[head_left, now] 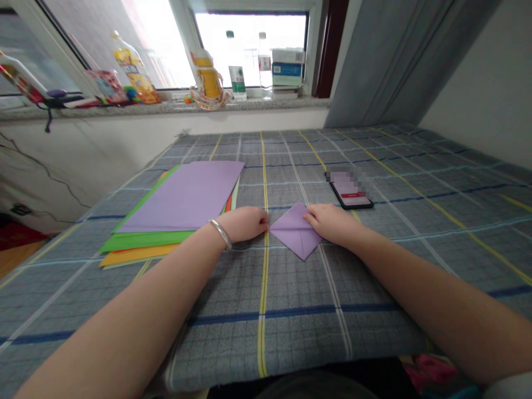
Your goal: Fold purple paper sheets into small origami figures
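Note:
A sheet of purple paper, folded into a small diamond with creases across its middle, lies flat on the checked cloth between my hands. My left hand, with a silver bangle at the wrist, has its fingers curled together in a pinch at the diamond's left corner. Over the right corner, my right hand grips the paper, thumb and fingertips on its upper right edge. The right corner is hidden beneath that hand.
A stack of coloured paper, purple on top, lies left of my left hand. Beyond my right hand rests a phone. Bottles, a tube and boxes stand on the windowsill behind the cloth-covered surface.

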Available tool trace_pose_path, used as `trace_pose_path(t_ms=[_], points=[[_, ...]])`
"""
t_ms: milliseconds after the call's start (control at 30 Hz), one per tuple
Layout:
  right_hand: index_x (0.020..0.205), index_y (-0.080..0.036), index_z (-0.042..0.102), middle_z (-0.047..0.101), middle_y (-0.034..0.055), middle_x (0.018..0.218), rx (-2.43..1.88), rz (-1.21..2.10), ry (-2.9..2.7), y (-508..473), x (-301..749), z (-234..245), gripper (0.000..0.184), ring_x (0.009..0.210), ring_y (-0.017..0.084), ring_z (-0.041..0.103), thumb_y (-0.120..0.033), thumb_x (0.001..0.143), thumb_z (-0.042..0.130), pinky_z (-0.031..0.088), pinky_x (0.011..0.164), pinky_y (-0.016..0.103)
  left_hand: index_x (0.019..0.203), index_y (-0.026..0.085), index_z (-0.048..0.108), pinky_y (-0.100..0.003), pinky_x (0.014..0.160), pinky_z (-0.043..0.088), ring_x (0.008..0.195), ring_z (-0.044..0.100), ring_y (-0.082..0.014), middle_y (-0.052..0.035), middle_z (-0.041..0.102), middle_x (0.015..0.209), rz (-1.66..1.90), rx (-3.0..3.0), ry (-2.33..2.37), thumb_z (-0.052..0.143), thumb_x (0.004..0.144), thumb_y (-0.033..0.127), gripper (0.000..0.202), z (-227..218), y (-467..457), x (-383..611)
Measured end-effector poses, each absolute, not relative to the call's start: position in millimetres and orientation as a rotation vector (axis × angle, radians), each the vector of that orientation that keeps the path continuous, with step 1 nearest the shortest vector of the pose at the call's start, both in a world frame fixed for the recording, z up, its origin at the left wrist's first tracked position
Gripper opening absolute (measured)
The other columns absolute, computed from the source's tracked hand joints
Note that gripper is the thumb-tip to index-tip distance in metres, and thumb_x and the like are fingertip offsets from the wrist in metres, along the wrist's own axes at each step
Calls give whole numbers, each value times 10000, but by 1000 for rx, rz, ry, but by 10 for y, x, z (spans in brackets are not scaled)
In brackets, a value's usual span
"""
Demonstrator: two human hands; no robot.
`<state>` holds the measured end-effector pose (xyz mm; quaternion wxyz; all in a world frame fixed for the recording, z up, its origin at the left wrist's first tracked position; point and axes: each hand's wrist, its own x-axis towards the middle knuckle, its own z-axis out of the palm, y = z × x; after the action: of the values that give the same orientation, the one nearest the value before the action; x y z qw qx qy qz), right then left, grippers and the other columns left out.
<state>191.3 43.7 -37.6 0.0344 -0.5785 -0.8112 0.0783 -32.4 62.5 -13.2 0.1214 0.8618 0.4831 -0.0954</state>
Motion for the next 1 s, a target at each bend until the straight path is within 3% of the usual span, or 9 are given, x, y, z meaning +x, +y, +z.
trace_pose_path(t_ms=[100, 233, 333, 600, 800, 1000], points=[[934, -181, 625, 705, 111, 989, -1847, 184, -2464, 423, 1930, -371, 325, 891, 247, 642, -403, 942, 387, 394, 673, 316, 873, 141, 650, -270, 715, 428, 809, 627, -192, -92, 694, 888, -168, 2479, 1475, 386, 931, 251, 292, -144, 575, -293], [959, -203, 615, 710, 89, 975, -1887, 163, -2421, 407, 1958, -368, 340, 869, 246, 647, -449, 935, 382, 380, 627, 307, 922, 146, 629, -325, 784, 453, 910, 645, -243, -128, 691, 943, -54, 2554, 1589, 256, 982, 419, 466, -208, 487, -203], [961, -206, 613, 709, 86, 969, -1892, 149, -2415, 400, 1955, -365, 328, 867, 243, 645, -425, 941, 369, 378, 627, 307, 922, 148, 635, -332, 747, 469, 883, 658, -257, -127, 694, 952, -45, 2606, 1657, 281, 967, 473, 483, -278, 443, -138], [922, -204, 606, 704, 82, 955, -1924, 126, -2359, 410, 1917, -384, 292, 843, 226, 634, -406, 930, 395, 360, 612, 299, 909, 137, 670, -331, 690, 481, 827, 682, -269, -141, 703, 871, -103, 2703, 1717, 261, 979, 416, 501, -348, 423, -63], [875, -198, 601, 702, 78, 953, -1902, 94, -2318, 440, 1891, -410, 270, 831, 222, 631, -376, 927, 404, 341, 599, 302, 906, 158, 661, -326, 658, 467, 806, 675, -277, -122, 696, 844, -37, 2816, 1589, 225, 960, 563, 598, -348, 423, -66], [900, -196, 593, 698, 79, 915, -1873, 174, -2282, 455, 1902, -405, 262, 793, 211, 615, -359, 931, 389, 325, 594, 294, 928, 177, 624, -304, 670, 445, 801, 653, -245, -88, 682, 862, 0, 2718, 1547, 299, 924, 617, 547, -327, 427, -108]])
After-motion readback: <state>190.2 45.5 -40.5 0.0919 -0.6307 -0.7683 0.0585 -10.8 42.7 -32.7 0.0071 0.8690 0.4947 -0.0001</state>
